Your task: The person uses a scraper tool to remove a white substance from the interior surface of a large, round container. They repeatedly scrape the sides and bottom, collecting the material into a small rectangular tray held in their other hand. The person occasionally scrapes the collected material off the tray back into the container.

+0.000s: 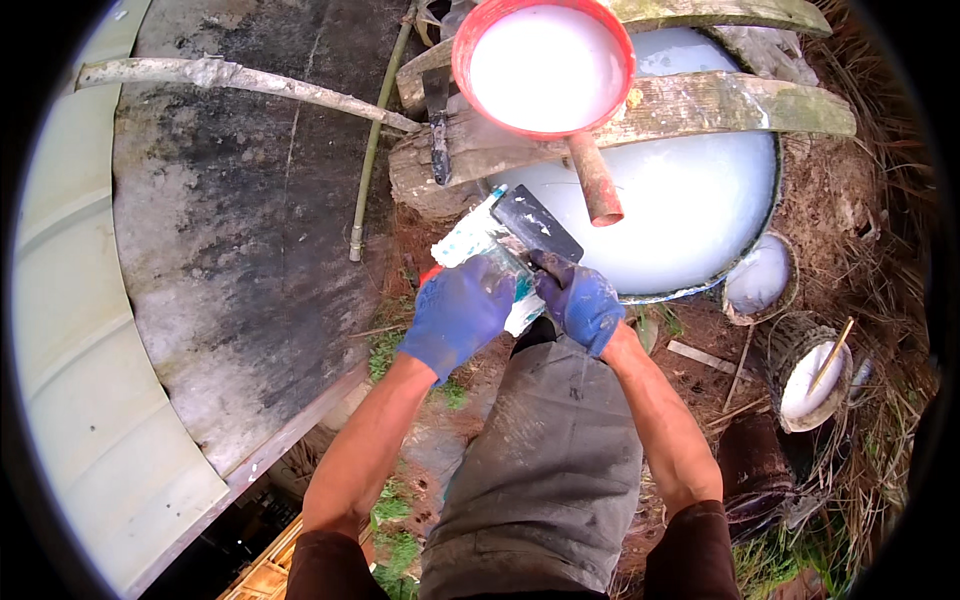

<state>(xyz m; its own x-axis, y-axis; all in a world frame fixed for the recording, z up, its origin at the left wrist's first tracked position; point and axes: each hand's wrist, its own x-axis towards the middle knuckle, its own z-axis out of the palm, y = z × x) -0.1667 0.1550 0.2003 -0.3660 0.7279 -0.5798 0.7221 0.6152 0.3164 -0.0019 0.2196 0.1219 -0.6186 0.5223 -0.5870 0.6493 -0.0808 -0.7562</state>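
Outdoor ground: reddish soil [690, 360], dry straw [900, 130] along the right, grass tufts [397, 550] low down. Left side taken up by a dark, blotchy slab [250, 220], grey-white where worn, with a pale ribbed panel [75, 300] beyond. Over the slab reach a bare, pale branch [240, 77] and, at its inner edge, a thin greenish pole [375, 160].

Upper right, a wide round tub [650, 298] of milky liquid. Two weathered boards cross it: near board [730, 103], far board [720, 13]. Red long-handled pan [629, 60], filled white, sits over the near board; a putty knife [438, 130] lies at that board's left end. Right of the tub, two small round containers, one with pale contents [757, 275], the other [790, 345] with a thin stick [832, 350] standing in white matter.

Centre, before the tub and above grey legwear [550, 460]: both hands blue-gloved, close together. Left hand [463, 310] curled on a white-smeared teal tool [465, 238]; right hand [580, 300] pinches the lower edge of a black flat blade [538, 225]. Some fingertips hidden.
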